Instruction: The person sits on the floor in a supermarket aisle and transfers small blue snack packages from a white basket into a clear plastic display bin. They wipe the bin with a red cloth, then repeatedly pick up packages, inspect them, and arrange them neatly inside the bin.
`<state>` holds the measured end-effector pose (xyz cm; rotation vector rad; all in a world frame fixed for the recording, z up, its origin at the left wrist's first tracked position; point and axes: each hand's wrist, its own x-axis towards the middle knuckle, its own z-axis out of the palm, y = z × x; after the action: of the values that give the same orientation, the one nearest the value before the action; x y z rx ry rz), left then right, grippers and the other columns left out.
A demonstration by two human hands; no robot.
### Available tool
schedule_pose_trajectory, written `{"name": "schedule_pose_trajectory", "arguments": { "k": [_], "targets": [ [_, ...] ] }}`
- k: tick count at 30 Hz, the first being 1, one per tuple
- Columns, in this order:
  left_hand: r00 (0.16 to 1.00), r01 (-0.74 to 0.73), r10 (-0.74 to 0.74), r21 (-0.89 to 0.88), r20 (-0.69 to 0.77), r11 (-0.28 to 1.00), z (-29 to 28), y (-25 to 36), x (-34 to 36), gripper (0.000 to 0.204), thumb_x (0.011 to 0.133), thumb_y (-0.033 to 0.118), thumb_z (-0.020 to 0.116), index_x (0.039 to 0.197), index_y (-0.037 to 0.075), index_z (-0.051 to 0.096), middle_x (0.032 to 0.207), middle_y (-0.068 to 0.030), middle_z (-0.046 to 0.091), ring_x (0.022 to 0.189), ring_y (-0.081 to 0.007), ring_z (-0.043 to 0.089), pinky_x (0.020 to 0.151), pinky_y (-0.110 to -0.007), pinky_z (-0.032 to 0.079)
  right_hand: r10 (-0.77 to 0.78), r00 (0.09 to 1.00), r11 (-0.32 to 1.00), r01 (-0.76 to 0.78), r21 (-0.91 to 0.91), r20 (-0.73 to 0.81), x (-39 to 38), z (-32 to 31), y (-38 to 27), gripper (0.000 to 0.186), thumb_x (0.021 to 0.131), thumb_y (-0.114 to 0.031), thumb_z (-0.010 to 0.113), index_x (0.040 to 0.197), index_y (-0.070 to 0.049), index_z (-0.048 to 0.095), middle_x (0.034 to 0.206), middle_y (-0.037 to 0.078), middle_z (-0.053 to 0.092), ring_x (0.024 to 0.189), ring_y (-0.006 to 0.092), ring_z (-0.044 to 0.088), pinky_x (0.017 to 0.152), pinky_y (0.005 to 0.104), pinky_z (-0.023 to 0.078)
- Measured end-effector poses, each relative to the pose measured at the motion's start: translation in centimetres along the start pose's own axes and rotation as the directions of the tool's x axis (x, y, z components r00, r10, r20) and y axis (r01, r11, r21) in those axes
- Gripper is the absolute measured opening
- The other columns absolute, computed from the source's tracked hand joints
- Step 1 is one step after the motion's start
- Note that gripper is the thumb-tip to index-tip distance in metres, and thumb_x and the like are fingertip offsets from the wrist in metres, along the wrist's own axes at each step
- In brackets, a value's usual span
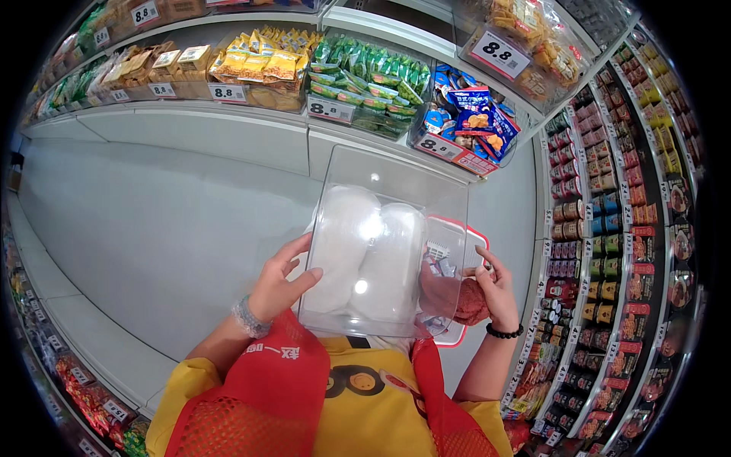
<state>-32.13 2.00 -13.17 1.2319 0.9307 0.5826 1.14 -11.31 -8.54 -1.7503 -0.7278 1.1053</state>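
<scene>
In front of my body is a clear plastic bin (449, 179), tilted with its rim toward me. My left hand (283, 280) grips its left edge, thumb on the near side and the other fingers bent behind. At the right edge, my right hand (496, 293) holds a bunched red-brown cloth (472, 302), its index finger stretched out. Part of that cloth shows through the bin's wall. Two long white rounded shapes (346, 251) also appear through the plastic. Behind the bin's right side is a white container with a red rim (481, 232), with small packets (438, 263) near it.
Ahead runs a shelf with snack bins: yellow packets (263, 65), green packets (369, 72) and blue packets (476, 114). Another bin (525, 57) sits higher at the right. Tall shelves of cups and packets (609, 244) line the right side. Grey floor (167, 228) lies at left.
</scene>
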Motion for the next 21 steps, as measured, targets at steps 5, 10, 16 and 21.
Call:
{"name": "schedule_pose_trajectory", "arguments": {
  "k": [5, 10, 16, 21],
  "targets": [
    [0.922, -0.334, 0.386, 0.47, -0.017, 0.817, -1.3, 1.4, 2.4, 0.055, 0.069, 0.014, 0.07, 0.118, 0.001, 0.049, 0.118, -0.0165, 0.05, 0.108, -0.0287, 0.049, 0.091, -0.036, 0.039, -0.391, 0.866, 0.846, 0.472, 0.248, -0.313, -1.7, -2.0, -7.3, 0.035, 0.088, -0.022, 0.053, 0.112, 0.002, 0.047, 0.066, 0.004, 0.047, 0.057, 0.0088, 0.045, 0.055, 0.0205, 0.04],
    [0.722, -0.662, 0.658, 0.487, 0.213, 0.57, -1.2, 8.8, 5.3, 0.069, 0.065, 0.016, 0.073, 0.125, 0.002, 0.041, 0.12, -0.0175, 0.049, 0.107, -0.0336, 0.049, 0.091, -0.036, 0.039, -0.58, 0.775, 0.65, 0.625, 0.433, -0.25, 1.6, 6.7, -14.6, 0.037, 0.088, -0.03, 0.05, 0.107, 0.001, 0.046, 0.068, 0.006, 0.045, 0.06, 0.0104, 0.043, 0.054, 0.0223, 0.038],
    [0.825, -0.483, 0.541, -0.292, 0.165, 0.826, 2.2, 12.8, 10.0, 0.065, 0.079, 0.01, 0.06, 0.133, 0.004, 0.024, 0.123, -0.0153, 0.045, 0.108, -0.023, 0.05, 0.093, -0.032, 0.039, -0.668, 0.734, 0.698, 0.562, 0.444, 0.123, 4.8, 15.5, -18.9, 0.051, 0.09, -0.029, 0.047, 0.129, -0.001, 0.031, 0.119, 0.017, 0.047, 0.099, 0.0199, 0.053, 0.085, 0.033, 0.043],
    [0.909, -0.411, 0.338, -0.668, -0.244, 0.621, -2.2, 14.5, 16.5, 0.048, 0.084, 0.008, 0.052, 0.128, 0.005, 0.032, 0.114, -0.0112, 0.05, 0.1, -0.0169, 0.054, 0.086, -0.028, 0.044, -0.546, 0.805, 0.836, 0.542, 0.088, 0.233, 7.5, 11.7, -13.8, 0.059, 0.088, -0.029, 0.051, 0.135, -0.004, 0.026, 0.131, 0.016, 0.04, 0.112, 0.022, 0.047, 0.091, 0.0343, 0.039]
  ]
}}
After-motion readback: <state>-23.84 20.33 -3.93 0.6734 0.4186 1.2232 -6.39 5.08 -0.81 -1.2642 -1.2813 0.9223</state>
